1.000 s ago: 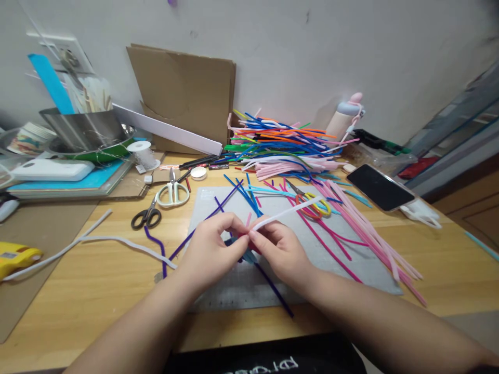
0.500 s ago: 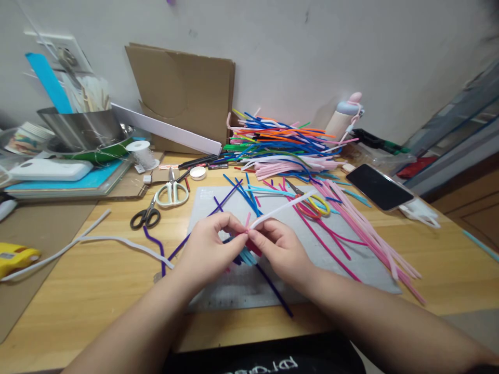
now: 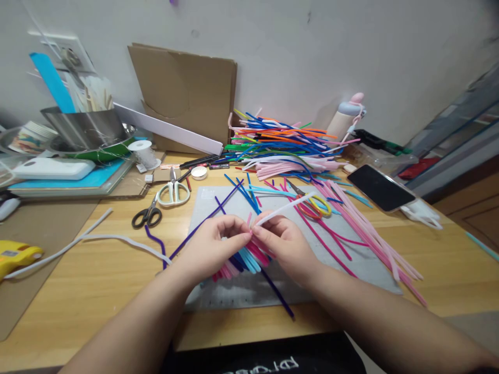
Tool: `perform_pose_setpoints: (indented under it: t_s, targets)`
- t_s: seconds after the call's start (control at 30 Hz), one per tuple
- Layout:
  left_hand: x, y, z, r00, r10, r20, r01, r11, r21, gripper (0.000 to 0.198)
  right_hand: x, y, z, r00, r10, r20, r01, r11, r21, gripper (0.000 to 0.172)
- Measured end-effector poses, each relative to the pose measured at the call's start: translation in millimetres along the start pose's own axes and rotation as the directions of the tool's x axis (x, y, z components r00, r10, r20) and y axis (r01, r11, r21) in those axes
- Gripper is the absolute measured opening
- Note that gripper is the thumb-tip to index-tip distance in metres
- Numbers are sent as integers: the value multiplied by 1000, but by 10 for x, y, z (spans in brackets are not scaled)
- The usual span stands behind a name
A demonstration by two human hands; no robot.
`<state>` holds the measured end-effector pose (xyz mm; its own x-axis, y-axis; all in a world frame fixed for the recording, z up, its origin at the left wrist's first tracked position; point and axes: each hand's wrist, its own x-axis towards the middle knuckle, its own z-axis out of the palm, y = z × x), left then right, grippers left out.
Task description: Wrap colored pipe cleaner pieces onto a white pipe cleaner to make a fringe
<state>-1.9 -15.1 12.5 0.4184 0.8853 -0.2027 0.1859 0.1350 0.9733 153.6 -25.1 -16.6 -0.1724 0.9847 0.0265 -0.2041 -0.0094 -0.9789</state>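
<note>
Over the grey cutting mat, my left hand and my right hand meet with thumbs and fingertips pinched together. Between them is a bundle of pipe cleaners in pink, light blue, dark blue and magenta, its ends fanning out below my fingers. My right hand also pinches a white pipe cleaner that points up and to the right. A short pink end sticks up by my left fingertips. The exact join between the fingertips is hidden.
Behind lies a heap of coloured pipe cleaners. Loose pink pipe cleaners spread rightward near scissors with red and yellow handles and a phone. White-handled scissors, black-handled scissors and a yellow tool lie left.
The bundle has turned in my hands, so more of its pink, light blue and magenta ends show below. The white pipe cleaner still points up to the right.
</note>
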Motion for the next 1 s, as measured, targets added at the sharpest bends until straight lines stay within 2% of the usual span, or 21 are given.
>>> perform_pose_setpoints:
  t_s: [0.13, 0.27, 0.33, 0.4, 0.47, 0.53, 0.6, 0.67, 0.7, 0.73, 0.77, 0.8, 0.87, 1.0]
  targets:
    - [21, 2, -13, 1000, -2, 11, 4, 993, -117, 14, -5, -12, 8, 999, 27, 29, -29, 998, 47, 19]
    - [28, 4, -18, 1000, -4, 7, 5, 992, -123, 14, 16, -4, 10, 997, 24, 75, -29, 998, 64, 17]
    - [26, 1, -19, 1000, 5, -2, -5, 996, -86, 15, 26, -9, 2, 998, 16, 64, -16, 1000, 0, 16]
    - [20, 1, -20, 999, 25, -32, -25, 1000, 7, 16, 17, -42, -22, 998, -1, 57, 11, 986, -169, 15]
    - [11, 5, -21, 994, 79, -72, -67, 986, 152, 16, -25, -108, -64, 993, -72, 94, 107, 884, -455, 23]
    - [3, 10, -19, 983, 163, -88, -129, 943, 306, 14, -91, -198, -112, 959, -224, 174, 281, 654, -703, 33]
    - [0, 11, -14, 970, 236, -62, -187, 882, 432, 11, -150, -293, -150, 886, -397, 240, 423, 479, -769, 35]
    - [2, 3, -7, 962, 271, -4, -229, 821, 523, 9, -171, -367, -170, 829, -476, 292, 498, 393, -773, 23]
    - [4, -2, -4, 961, 276, 28, -245, 796, 553, 9, -163, -389, -176, 829, -463, 314, 506, 381, -774, 12]
    - [5, -7, -1, 960, 275, 59, -258, 777, 574, 8, -146, -397, -182, 845, -414, 338, 501, 394, -770, 4]
    - [5, -11, 1, 959, 271, 83, -267, 765, 586, 7, -122, -390, -188, 872, -329, 364, 482, 438, -759, 8]
    - [4, -13, 2, 959, 264, 102, -272, 761, 589, 7, -95, -371, -196, 893, -218, 393, 448, 506, -737, 8]
    - [-3, -11, 4, 963, 244, 118, -266, 769, 581, 9, -44, -307, -215, 905, -17, 424, 331, 654, -680, 9]
    - [-15, 0, -2, 978, 190, 86, -207, 830, 518, 13, 20, -198, -235, 923, 134, 360, 88, 838, -538, 11]
